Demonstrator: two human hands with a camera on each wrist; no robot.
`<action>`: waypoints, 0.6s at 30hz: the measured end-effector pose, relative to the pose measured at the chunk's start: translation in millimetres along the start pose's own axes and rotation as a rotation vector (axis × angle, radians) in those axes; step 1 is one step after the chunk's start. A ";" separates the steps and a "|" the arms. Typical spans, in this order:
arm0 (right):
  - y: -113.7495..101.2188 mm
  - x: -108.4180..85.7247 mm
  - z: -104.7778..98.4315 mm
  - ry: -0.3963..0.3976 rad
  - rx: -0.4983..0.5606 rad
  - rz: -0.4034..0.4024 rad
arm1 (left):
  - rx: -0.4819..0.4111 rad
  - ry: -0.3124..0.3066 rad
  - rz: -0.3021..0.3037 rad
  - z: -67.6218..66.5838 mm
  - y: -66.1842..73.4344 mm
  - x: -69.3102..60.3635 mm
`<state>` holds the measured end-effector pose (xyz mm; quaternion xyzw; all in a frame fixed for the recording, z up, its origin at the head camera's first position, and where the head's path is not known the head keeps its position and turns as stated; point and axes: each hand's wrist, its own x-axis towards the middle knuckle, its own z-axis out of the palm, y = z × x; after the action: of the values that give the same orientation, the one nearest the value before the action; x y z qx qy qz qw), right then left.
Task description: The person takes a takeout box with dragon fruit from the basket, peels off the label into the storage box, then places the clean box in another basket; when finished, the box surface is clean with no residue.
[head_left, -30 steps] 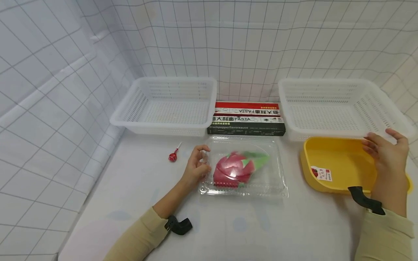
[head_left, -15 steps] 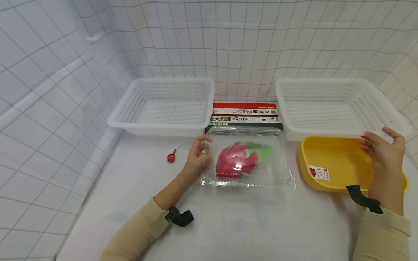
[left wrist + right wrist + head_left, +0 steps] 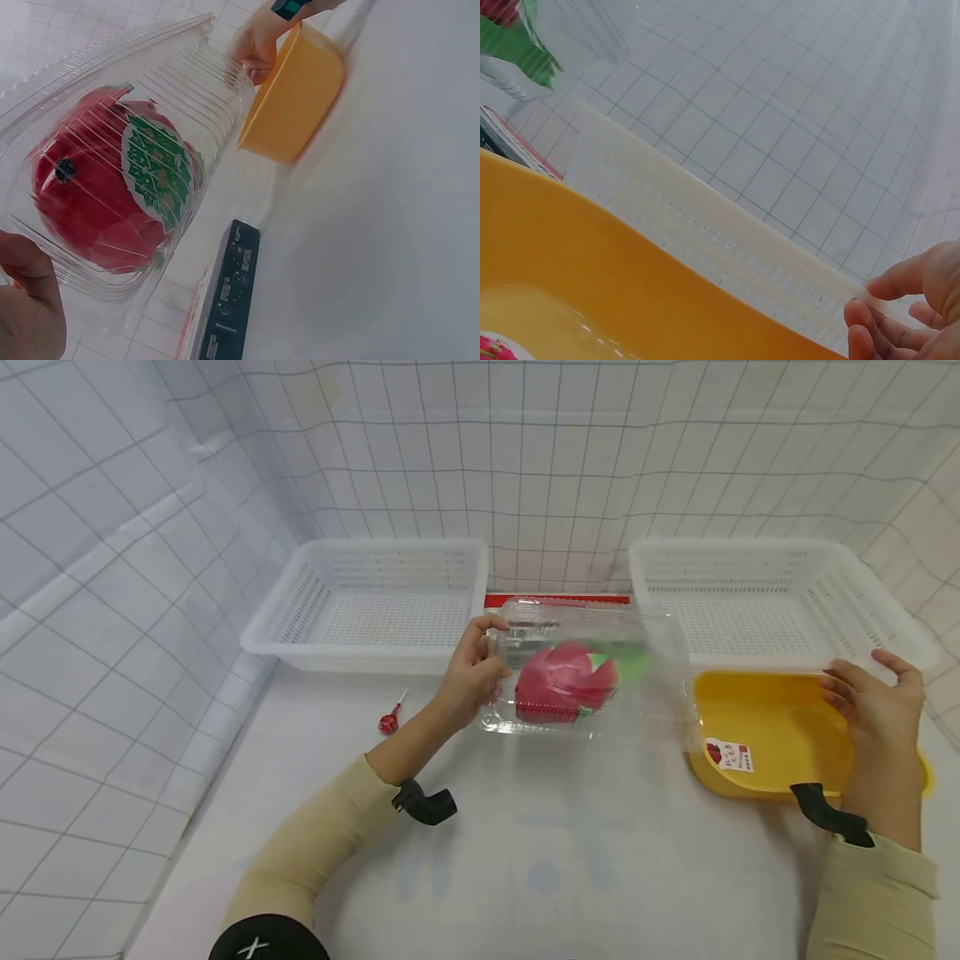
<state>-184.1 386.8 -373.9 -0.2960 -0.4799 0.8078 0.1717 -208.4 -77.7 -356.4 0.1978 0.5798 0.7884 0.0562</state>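
My left hand (image 3: 471, 681) grips the left edge of a clear plastic clamshell box (image 3: 660, 697), which is raised above the table and tilted. Inside it lies a red dragon fruit (image 3: 558, 681) with green tips. A green label (image 3: 157, 169) shows on the fruit in the left wrist view. At the right, my right hand (image 3: 877, 706) hovers with loosely bent fingers over the back rim of a yellow tub (image 3: 780, 727). Nothing shows between its fingers in the right wrist view. A sticker (image 3: 729, 755) is on the tub's inner wall.
White slotted baskets stand at the back left (image 3: 360, 656) and back right (image 3: 750, 662). Between them lie a red pasta box (image 3: 555, 600) and a black pasta box (image 3: 229, 300), mostly behind the clamshell. A red lollipop (image 3: 388, 723) lies left of my left hand.
My left hand has lifted the clamshell box with the dragon fruit off the table, up and rightward, so it now covers much of the pasta boxes. My right hand has stayed at the tub.
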 end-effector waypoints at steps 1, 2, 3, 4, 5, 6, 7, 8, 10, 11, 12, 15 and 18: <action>0.4 2.4 -1.2 0.000 -0.001 0.000 | -0.003 -0.006 -0.003 1.9 1.6 4.7; 0.8 4.6 -2.3 -0.002 0.003 -0.001 | -0.003 -0.010 -0.006 3.6 3.0 9.3; 1.2 6.9 -3.4 -0.003 0.001 -0.002 | -0.002 -0.017 -0.005 5.4 4.5 13.7; 1.9 9.4 -4.9 -0.005 -0.005 -0.012 | -0.001 -0.021 -0.004 7.2 6.1 17.7; 2.8 11.3 -6.1 -0.004 -0.013 -0.023 | -0.001 -0.026 0.000 8.9 7.6 21.6; 3.3 12.7 -7.0 -0.006 -0.014 -0.026 | 0.001 -0.028 0.004 10.4 8.8 25.4; 3.8 14.2 -8.0 -0.006 -0.016 -0.029 | 0.003 -0.032 0.007 12.0 10.3 29.1; 3.9 14.2 -8.1 -0.007 -0.017 -0.030 | 0.009 -0.034 0.010 13.4 11.5 32.6; 3.7 11.4 -7.1 -0.006 -0.026 -0.030 | 0.003 -0.040 0.012 16.5 14.4 39.5; 3.0 9.0 -5.8 -0.003 -0.026 -0.020 | 0.000 -0.042 0.010 17.9 15.6 42.9; 2.2 6.9 -4.9 -0.007 -0.020 -0.009 | 0.000 -0.041 0.008 19.4 16.8 46.1; -0.4 -0.2 -1.8 -0.016 -0.019 0.002 | -0.004 -0.044 0.010 23.5 20.0 55.9; -2.5 -2.7 -1.1 -0.040 0.010 0.010 | -0.007 -0.050 0.016 27.6 22.1 65.4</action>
<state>-181.2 387.2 -371.2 -0.2812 -0.4779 0.8167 0.1595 -254.8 -39.4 -312.7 0.2218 0.5738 0.7857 0.0648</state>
